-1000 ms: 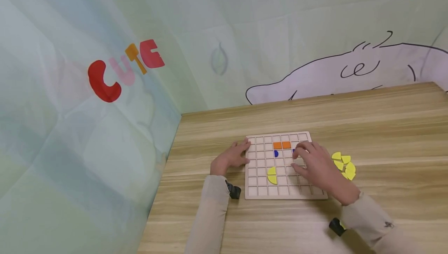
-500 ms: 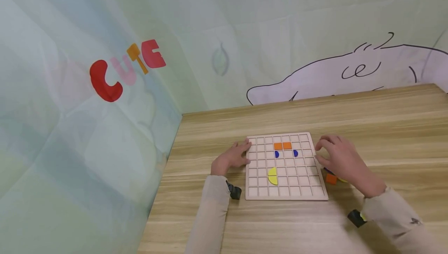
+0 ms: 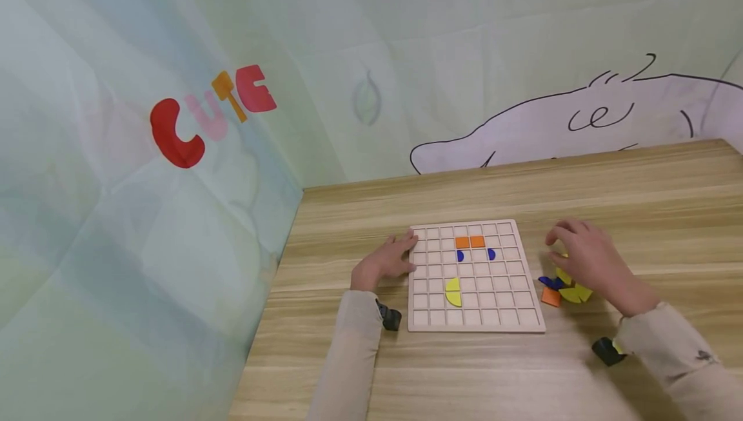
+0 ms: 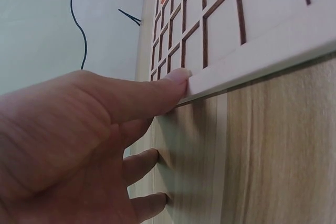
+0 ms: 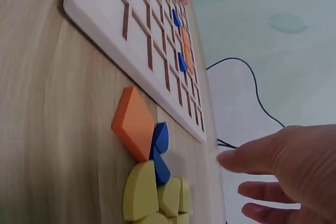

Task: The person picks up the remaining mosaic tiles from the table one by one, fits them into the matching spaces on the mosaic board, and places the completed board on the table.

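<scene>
Currently, the left hand (image 3: pixel 383 265) rests, ungripping, against the gridded board (image 3: pixel 484 283) while the loose-fingered right hand (image 3: pixel 591 263) hovers near yellow pieces (image 3: pixel 571 296) on the desk (image 3: pixel 667 215).

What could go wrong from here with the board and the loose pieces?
The loose yellow pieces lie bunched together, so the right hand might disturb neighbours when picking one. The two blue pieces on the board fill only part of their squares, so they could slide if the left hand, touching the board's edge, nudges it.
</scene>
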Demonstrator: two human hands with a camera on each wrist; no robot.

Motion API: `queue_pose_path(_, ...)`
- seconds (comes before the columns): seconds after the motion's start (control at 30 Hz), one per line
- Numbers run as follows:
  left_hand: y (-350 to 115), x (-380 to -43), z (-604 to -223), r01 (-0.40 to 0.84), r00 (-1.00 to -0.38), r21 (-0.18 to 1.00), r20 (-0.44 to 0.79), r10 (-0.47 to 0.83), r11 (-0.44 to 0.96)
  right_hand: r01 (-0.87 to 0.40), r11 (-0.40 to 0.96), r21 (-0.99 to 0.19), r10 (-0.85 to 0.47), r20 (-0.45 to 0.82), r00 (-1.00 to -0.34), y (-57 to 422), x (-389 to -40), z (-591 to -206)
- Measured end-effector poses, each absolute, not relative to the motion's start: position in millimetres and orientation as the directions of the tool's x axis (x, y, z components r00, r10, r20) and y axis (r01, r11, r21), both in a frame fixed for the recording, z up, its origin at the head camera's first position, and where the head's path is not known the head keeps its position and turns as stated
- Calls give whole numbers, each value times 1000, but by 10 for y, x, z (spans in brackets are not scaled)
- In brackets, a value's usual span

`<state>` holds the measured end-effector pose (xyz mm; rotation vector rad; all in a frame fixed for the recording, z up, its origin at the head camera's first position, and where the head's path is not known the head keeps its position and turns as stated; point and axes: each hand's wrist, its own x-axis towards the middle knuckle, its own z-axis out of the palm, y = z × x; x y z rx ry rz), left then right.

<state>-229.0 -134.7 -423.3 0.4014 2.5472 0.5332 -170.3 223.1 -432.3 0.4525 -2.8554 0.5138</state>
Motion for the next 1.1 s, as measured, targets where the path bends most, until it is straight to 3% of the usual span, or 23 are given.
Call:
queue_pose_path(0.23, -1348, -2287, -4235, 184, -832, 438, -407, 376, 880, -269, 921, -280, -257, 80, -963, 2361, -1766, -4345)
queue_pose_path(0.47, -1357, -2293, -4238, 177, -835, 436, -408, 369, 883, -261, 926, -273, -270, 3, -963, 2434, -1810, -4344)
queue_pose_path(0.73, -1359, -2286, -4235, 175, -834, 441, -409, 371, 880, -261, 925, -276, -279, -30, -960, 2432, -1850, -4353)
queue_pose_path(1.1, -1352, -2275, -4237, 176, -833, 443, -409, 373, 879, -308, 921, -238, -312, 24, -950, 2414, -1878, -4360)
